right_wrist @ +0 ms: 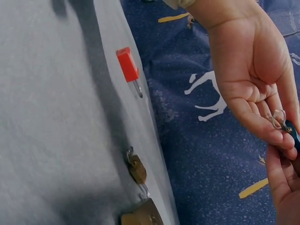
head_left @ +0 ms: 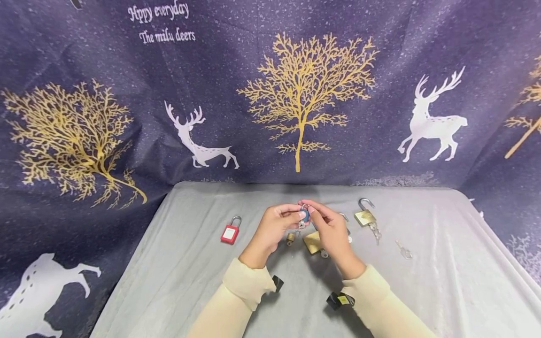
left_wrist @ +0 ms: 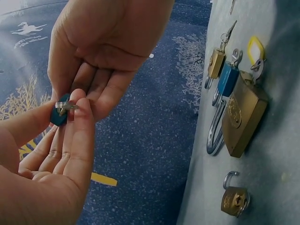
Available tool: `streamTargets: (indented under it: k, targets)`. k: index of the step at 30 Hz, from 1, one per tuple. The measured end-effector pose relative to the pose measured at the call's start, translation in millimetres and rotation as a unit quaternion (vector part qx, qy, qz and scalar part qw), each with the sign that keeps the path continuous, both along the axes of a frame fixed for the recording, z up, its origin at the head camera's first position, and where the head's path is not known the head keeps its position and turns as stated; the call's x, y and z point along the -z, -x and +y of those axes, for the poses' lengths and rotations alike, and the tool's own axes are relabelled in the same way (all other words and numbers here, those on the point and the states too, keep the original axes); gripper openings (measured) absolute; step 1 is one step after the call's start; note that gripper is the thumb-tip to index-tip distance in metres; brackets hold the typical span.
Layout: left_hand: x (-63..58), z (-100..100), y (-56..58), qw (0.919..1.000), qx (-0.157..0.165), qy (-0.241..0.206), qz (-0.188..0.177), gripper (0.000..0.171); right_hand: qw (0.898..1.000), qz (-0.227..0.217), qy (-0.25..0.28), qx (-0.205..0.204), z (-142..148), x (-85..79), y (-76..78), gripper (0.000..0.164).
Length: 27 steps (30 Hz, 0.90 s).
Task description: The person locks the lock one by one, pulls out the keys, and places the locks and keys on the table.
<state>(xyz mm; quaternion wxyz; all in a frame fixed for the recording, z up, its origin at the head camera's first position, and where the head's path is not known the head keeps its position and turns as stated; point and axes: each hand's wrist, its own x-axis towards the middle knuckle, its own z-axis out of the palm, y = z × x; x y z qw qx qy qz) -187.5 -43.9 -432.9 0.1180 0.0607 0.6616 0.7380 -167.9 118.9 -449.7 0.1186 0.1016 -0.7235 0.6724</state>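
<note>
Above the table, a small blue padlock (head_left: 305,215) is pinched between both hands, its shackle pointing up. A key on a ring (left_wrist: 65,106) sits at its keyhole end. My left hand (head_left: 275,225) holds the body between thumb and fingers. From the other side, my right hand (head_left: 331,231) grips it with thumb and fingertips near the shackle. Beneath the hands lie a small brass padlock (head_left: 290,239) with its shackle open and a large brass padlock (head_left: 313,242). Another blue padlock (left_wrist: 228,79) shows beside the large one in the left wrist view, mostly hidden by my right hand in the head view.
A red padlock (head_left: 230,234) lies left on the grey-covered table (head_left: 177,263). To the right are an open brass padlock (head_left: 365,218) with keys (head_left: 375,231), and loose keys (head_left: 404,251). A dark curtain (head_left: 262,141) with deer and trees hangs behind the far edge.
</note>
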Motion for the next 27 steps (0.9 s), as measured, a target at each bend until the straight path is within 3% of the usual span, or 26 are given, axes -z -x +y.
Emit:
streamTargets:
  k: [8,13,20,27]
  targets:
    - [-2.0,-0.9,0.6,0.9998,0.019,-0.002,0.005,0.032,0.999,0.004,-0.029,-0.013,6.2,-3.3,3.1,0.028]
    - [-1.5,-1.3,1.1,0.9999,0.008,0.001,0.013,0.031,0.999,0.014,-0.036,-0.025,7.8,-4.3,4.7,0.033]
    - [-1.0,-0.5,2.5,0.9988,-0.018,-0.045,0.011,0.028,0.999,-0.014,-0.003,-0.042,3.5,-2.4,3.4,0.028]
    - [-0.8,-1.6,4.1,0.9959,-0.033,-0.083,0.010,0.029,0.999,-0.013,0.007,-0.036,0.1,-0.7,2.4,0.016]
